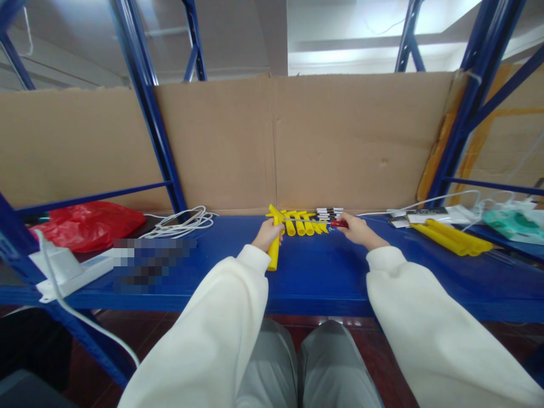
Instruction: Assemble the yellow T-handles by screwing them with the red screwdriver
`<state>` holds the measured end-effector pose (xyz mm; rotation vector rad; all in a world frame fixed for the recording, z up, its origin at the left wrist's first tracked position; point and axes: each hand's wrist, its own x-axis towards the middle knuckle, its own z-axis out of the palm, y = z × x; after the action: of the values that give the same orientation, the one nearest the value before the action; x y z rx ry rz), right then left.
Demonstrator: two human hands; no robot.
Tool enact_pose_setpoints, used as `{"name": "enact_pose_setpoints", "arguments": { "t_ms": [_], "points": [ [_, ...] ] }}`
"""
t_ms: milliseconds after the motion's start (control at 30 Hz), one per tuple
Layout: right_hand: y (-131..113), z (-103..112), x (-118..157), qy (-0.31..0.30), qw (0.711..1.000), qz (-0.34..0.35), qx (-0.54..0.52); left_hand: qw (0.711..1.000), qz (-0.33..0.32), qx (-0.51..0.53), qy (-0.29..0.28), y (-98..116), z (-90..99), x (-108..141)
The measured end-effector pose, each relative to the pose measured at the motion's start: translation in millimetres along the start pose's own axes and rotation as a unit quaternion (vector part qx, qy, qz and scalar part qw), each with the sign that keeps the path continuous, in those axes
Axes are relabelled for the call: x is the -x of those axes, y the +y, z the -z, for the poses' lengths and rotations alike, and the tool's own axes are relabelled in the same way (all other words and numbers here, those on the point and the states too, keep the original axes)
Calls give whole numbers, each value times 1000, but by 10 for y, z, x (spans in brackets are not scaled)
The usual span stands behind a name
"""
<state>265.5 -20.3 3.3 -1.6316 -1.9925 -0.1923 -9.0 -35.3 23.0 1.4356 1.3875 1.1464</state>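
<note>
Over the middle of the blue shelf [314, 283], near its back: left hand [267, 233] grasping a yellow piece [273, 256], closed around the part just below its branching head. Tube end slanted down toward the shelf's front edge; contact with the surface impossible to tell.

Across from it, right hand [356, 229] closed on the red handle [339, 224] of a slim tool, thin metal shaft [312, 221] pointing left to the head of the held piece. Tip too small to read; touching or inserted, cannot tell.

Between the hands, behind the shaft: row of similar yellow pieces [300, 225], side by side, branching ends toward the cardboard panel [340, 141]. Just beside the row, near the right hand, small black-and-white items [330, 213] in a stack-like group.

Farther left: loosely coiled white cable [185, 224], red plastic bag [89, 225], white power strip [91, 271] with a bulky white plug [59, 263] at its outer end. Pixelated patch beside the strip, contents unreadable.

Farther right: several long yellow tubes [453, 238] lying together, black-and-white packets [429, 216] just behind, teal-and-white packaging [512, 224] beyond. Blue uprights [151, 107] at both sides of the cardboard.
</note>
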Motion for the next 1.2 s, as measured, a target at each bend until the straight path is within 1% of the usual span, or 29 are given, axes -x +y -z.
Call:
{"name": "enact_pose_setpoints", "arguments": {
  "t_ms": [200, 400, 600, 767, 900, 1067, 1200],
  "points": [
    [-17, 10, 8, -7, 1000, -7, -1, 1000, 5, -2, 21, 1, 4, 10],
    [-47, 32, 18, -14, 1000, -16, -7, 1000, 1, -9, 4, -12, -1, -10],
    [-8, 5, 5, -1, 1000, -4, -4, 1000, -4, -6, 1, -10, -6, -7],
    [-18, 9, 4, -9, 1000, -16, -1, 1000, -3, -12, 2, -9, -7, -8],
    [-28, 20, 9, -8, 1000, -13, -3, 1000, -5, -11, 5, -22, 1, -20],
    [-38, 28, 15, -14, 1000, -23, -5, 1000, -8, -15, -4, -38, 4, -35],
    [-26, 20, 10, -9, 1000, -16, -2, 1000, -9, -20, -9, -25, -2, -24]
  ]
}}
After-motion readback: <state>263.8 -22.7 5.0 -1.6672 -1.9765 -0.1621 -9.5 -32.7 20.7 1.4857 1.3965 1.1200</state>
